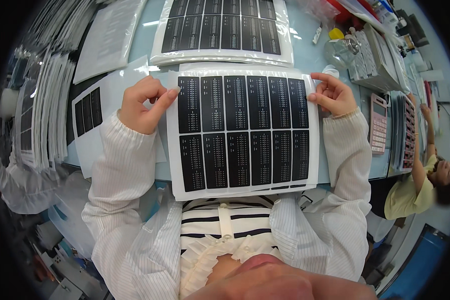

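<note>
A white sheet of black rectangular labels, set in two rows, lies in front of me on top of other sheets whose edges show beneath it. My left hand pinches its upper left edge, thumb on top and fingers curled. At the upper right corner, my right hand has its thumb on the sheet's edge, with the index finger bent near the corner. The sheet's near edge reaches close to my striped top. Just beyond it sits a plastic-wrapped stack of similar label sheets.
At left stand tall stacks of sheets, a wrapped white pack and a loose sheet with black labels. A glass jar, a box of papers and a pink calculator stand right. A person in yellow works far right.
</note>
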The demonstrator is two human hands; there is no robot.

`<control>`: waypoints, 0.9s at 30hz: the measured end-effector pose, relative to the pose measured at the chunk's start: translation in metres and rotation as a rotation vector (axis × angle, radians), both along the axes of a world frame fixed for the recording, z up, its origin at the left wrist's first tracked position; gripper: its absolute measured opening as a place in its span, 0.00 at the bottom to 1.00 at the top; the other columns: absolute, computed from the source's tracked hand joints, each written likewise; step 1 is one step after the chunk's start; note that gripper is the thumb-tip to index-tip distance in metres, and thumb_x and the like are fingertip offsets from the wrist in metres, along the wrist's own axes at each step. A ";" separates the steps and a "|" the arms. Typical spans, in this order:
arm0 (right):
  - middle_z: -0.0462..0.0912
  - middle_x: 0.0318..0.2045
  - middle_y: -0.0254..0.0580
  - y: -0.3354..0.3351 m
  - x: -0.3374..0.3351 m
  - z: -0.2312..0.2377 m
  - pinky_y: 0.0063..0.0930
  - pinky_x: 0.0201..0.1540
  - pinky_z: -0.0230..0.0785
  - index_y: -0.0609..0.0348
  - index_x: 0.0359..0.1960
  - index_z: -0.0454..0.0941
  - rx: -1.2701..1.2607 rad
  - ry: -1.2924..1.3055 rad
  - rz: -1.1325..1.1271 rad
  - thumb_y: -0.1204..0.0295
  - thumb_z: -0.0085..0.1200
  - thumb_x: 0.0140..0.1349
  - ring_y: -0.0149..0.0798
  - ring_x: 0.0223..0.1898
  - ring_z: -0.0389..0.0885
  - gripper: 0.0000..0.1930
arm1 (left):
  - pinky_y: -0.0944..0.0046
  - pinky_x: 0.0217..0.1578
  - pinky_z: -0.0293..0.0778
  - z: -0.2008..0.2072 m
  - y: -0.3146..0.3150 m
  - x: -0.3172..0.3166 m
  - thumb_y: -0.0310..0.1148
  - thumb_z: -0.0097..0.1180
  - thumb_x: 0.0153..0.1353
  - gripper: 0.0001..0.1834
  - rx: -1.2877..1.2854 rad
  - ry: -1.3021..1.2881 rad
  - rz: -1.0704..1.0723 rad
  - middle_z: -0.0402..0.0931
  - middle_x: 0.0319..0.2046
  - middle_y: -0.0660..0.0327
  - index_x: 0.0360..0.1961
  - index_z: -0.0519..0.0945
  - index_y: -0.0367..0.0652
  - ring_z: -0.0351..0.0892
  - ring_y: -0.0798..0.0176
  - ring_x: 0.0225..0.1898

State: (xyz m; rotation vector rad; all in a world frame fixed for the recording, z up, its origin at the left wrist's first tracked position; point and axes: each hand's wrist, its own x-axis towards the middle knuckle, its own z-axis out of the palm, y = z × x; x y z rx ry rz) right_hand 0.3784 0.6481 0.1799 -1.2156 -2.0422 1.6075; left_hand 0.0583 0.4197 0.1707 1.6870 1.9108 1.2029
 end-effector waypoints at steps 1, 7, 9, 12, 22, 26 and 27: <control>0.71 0.24 0.28 0.000 0.000 0.000 0.09 0.20 0.56 0.64 0.50 0.71 0.031 0.003 0.001 0.80 0.63 0.45 0.18 0.19 0.66 0.26 | 0.69 0.22 0.58 0.000 0.000 0.000 0.28 0.56 0.53 0.13 -0.006 -0.003 -0.002 0.66 0.14 0.60 0.16 0.72 0.33 0.61 0.68 0.19; 0.73 0.26 0.29 -0.001 0.005 0.000 0.10 0.25 0.59 0.63 0.48 0.72 0.054 -0.005 -0.054 0.79 0.64 0.45 0.19 0.23 0.69 0.25 | 0.69 0.22 0.58 0.005 -0.001 -0.006 0.31 0.59 0.49 0.13 -0.086 -0.044 -0.221 0.67 0.14 0.61 0.16 0.73 0.34 0.61 0.67 0.19; 0.75 0.28 0.30 0.000 0.006 0.002 0.10 0.26 0.60 0.63 0.48 0.72 0.026 -0.004 -0.078 0.78 0.64 0.45 0.20 0.24 0.71 0.25 | 0.69 0.21 0.58 0.010 0.000 0.001 0.32 0.61 0.47 0.11 -0.102 -0.058 -0.244 0.69 0.14 0.61 0.17 0.75 0.36 0.61 0.67 0.19; 0.77 0.31 0.34 0.002 0.010 0.005 0.13 0.28 0.65 0.63 0.46 0.73 -0.058 0.034 -0.106 0.77 0.65 0.44 0.22 0.27 0.73 0.24 | 0.69 0.20 0.58 0.010 -0.003 -0.001 0.32 0.61 0.47 0.10 -0.185 -0.022 -0.233 0.70 0.15 0.60 0.19 0.76 0.36 0.62 0.67 0.19; 0.81 0.28 0.46 -0.004 0.015 0.026 0.17 0.23 0.71 0.69 0.48 0.65 -0.319 -0.105 0.171 0.77 0.62 0.48 0.31 0.21 0.79 0.25 | 0.71 0.20 0.58 0.004 -0.004 -0.003 0.31 0.61 0.48 0.10 -0.239 -0.180 -0.292 0.68 0.15 0.62 0.19 0.76 0.35 0.63 0.70 0.18; 0.81 0.29 0.47 0.004 0.024 0.025 0.19 0.22 0.73 0.68 0.45 0.64 -0.402 -0.095 0.194 0.79 0.58 0.50 0.32 0.22 0.80 0.21 | 0.72 0.19 0.57 0.004 -0.005 -0.005 0.29 0.59 0.49 0.10 -0.253 -0.175 -0.250 0.67 0.15 0.62 0.18 0.74 0.34 0.62 0.71 0.17; 0.81 0.29 0.47 0.003 0.024 0.025 0.19 0.22 0.74 0.69 0.45 0.65 -0.400 -0.068 0.206 0.80 0.57 0.51 0.32 0.22 0.80 0.20 | 0.72 0.19 0.57 0.005 -0.006 -0.006 0.29 0.59 0.49 0.11 -0.243 -0.177 -0.242 0.67 0.15 0.62 0.18 0.73 0.33 0.61 0.72 0.17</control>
